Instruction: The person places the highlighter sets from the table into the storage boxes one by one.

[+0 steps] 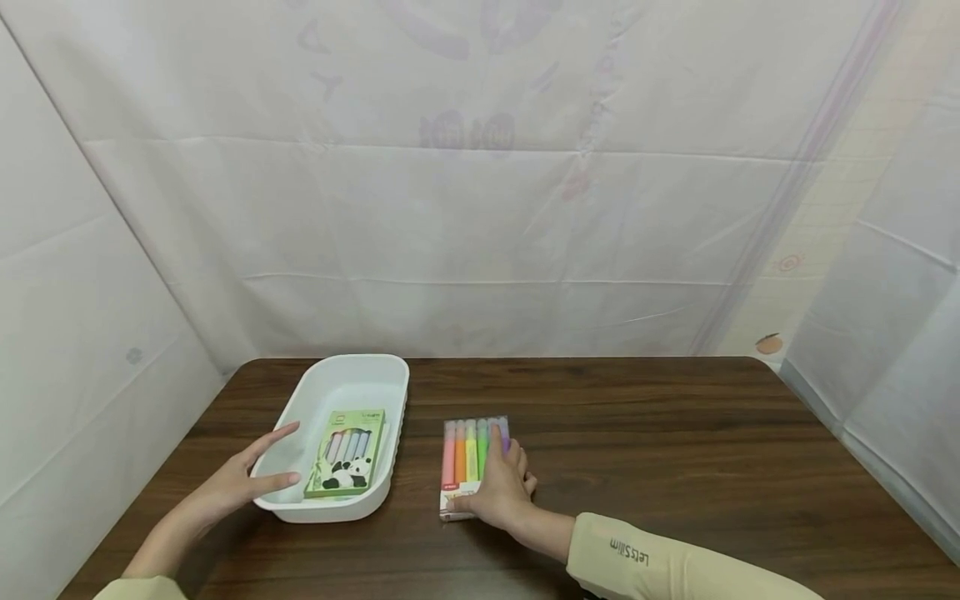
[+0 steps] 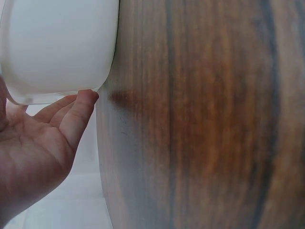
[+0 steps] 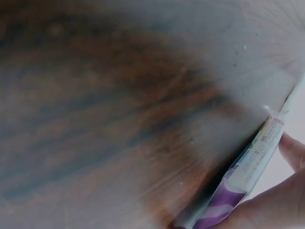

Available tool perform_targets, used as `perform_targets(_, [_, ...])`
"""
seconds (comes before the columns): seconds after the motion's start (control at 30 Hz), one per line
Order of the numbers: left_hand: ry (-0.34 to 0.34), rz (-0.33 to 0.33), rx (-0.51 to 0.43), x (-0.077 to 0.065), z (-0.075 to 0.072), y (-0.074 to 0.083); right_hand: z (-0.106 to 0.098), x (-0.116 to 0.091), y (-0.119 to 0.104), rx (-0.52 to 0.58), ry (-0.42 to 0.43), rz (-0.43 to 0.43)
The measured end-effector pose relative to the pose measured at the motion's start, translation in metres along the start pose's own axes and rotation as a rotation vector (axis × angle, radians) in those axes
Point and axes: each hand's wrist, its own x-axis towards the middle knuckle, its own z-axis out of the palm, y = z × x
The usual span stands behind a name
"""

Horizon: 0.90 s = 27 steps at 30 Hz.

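Observation:
A white plastic basket (image 1: 360,383) stands on the left of the table, holding a green box (image 1: 352,450) with a panda picture and a window showing pastel pens. My left hand (image 1: 232,483) is at its near left rim, fingers spread and fairly straight; the left wrist view has the fingertips right at its outer wall. To the right of the basket is a clear pack of highlighters (image 1: 471,454), pink through purple. My right hand (image 1: 502,487) grips this pack from its right side, the thumb across its near end. In the right wrist view, the pack's printed edge (image 3: 257,155) is tilted above the tabletop.
The dark wood table (image 1: 675,442) stretches to the right of the pack. A pale printed cloth (image 1: 480,233) hangs behind its far edge, and more light cloth borders the left and right sides.

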Motion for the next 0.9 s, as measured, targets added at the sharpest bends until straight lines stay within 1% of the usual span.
perform_targets(0.13, [-0.008,-0.005,-0.007,0.0009,0.0,-0.0013,-0.001,0.0,-0.0014,0.005,-0.002,-0.01])
perform_targets(0.3, [-0.01,-0.005,-0.019,0.0016,0.0003,-0.0019,-0.0015,0.0009,-0.0016,-0.015,-0.009,-0.004])
perform_targets(0.57, [0.0,0.024,-0.028,0.0014,-0.001,-0.0025,0.0013,0.0048,-0.0026,-0.021,-0.026,0.071])
perform_targets(0.63, [-0.002,0.025,-0.026,0.0013,-0.0011,-0.0027,0.003,0.0057,-0.0032,-0.036,-0.03,0.076])
perform_targets(0.8, [-0.008,0.016,-0.025,0.0018,-0.0004,-0.0029,0.0072,0.0074,-0.0015,-0.079,-0.035,0.06])
perform_targets(0.9, [-0.01,0.02,-0.025,0.0019,-0.0001,-0.0028,0.0076,0.008,-0.002,-0.085,-0.033,0.043])
